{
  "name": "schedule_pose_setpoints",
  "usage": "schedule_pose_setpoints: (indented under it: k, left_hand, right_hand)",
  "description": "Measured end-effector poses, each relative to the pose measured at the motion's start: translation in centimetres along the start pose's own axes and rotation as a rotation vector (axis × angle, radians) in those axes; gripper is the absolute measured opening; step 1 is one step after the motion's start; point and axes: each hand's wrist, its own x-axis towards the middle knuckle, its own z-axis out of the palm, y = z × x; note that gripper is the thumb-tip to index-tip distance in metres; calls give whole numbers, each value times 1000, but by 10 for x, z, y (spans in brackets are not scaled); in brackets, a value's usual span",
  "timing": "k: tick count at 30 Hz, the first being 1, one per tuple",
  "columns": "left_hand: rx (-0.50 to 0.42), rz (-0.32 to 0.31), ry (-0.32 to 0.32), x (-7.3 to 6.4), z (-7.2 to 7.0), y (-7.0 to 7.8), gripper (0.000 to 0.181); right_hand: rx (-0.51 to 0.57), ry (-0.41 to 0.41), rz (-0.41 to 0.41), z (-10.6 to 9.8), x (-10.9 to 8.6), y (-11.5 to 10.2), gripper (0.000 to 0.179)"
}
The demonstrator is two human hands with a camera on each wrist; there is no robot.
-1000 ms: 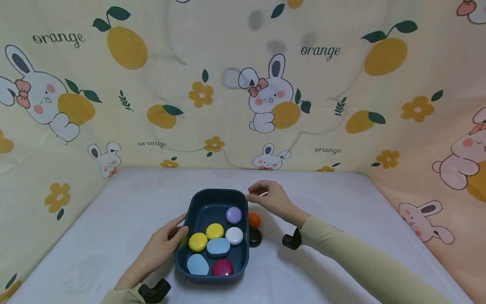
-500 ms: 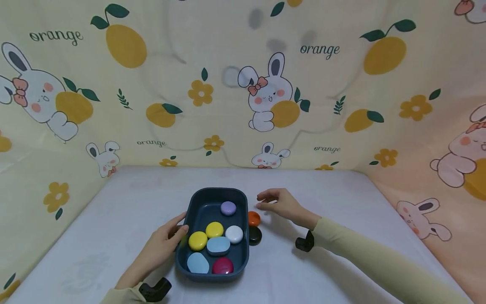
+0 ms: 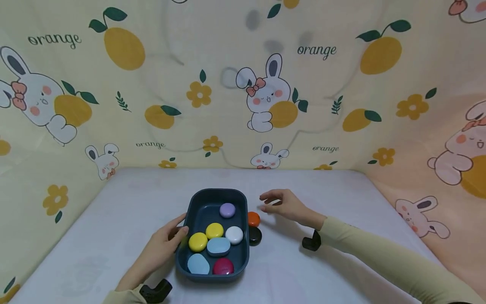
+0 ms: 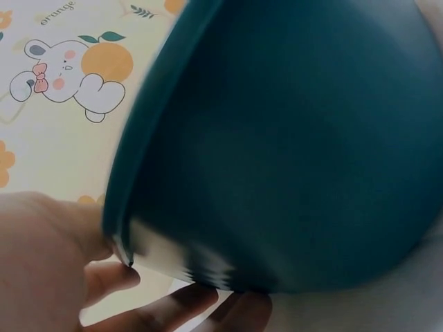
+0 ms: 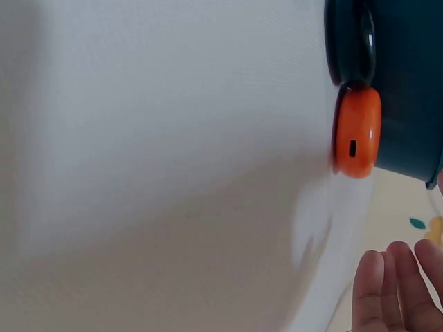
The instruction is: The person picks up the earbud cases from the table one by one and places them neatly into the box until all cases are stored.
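Observation:
In the head view my left hand (image 3: 161, 245) grips the left rim of a dark blue tray (image 3: 203, 211), the thumb by the rim and the fingers at the outer wall. The tray holds a purple disc (image 3: 227, 210), yellow discs (image 3: 214, 230), a white disc (image 3: 233, 235), light blue pieces (image 3: 218, 246) and a red disc (image 3: 223, 267), all smooth and rounded. Against its right wall sit an orange disc (image 3: 253, 219) and a black disc (image 3: 255, 235). Beyond the orange one, my right hand (image 3: 286, 205) hovers with loosely bent fingers, holding nothing.
A white cloth (image 3: 311, 270) covers the table. Behind it rises a cream backdrop (image 3: 182, 55) printed with rabbits and oranges. A small dark slot shows on the side of the orange disc in the right wrist view.
My right hand has moved from the tray's right rim to the right, away from it. Inside the tray, the purple disc has shifted slightly toward the far end. The left hand stays put.

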Motion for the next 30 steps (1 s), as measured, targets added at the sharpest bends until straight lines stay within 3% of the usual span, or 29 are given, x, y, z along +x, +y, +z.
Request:
schedule_pose_setpoints:
  k: [5, 15, 30]
  left_hand:
    - [-6, 3, 5, 0, 2, 0, 57]
    - [-13, -14, 17, 0, 1, 1, 56]
    - [-7, -18, 9, -2, 1, 6, 59]
  right_hand:
    - [2, -23, -4, -4, -1, 3, 39]
    - [101, -95, -92, -7, -2, 4, 54]
    - [71, -185, -77, 4, 2, 6, 52]
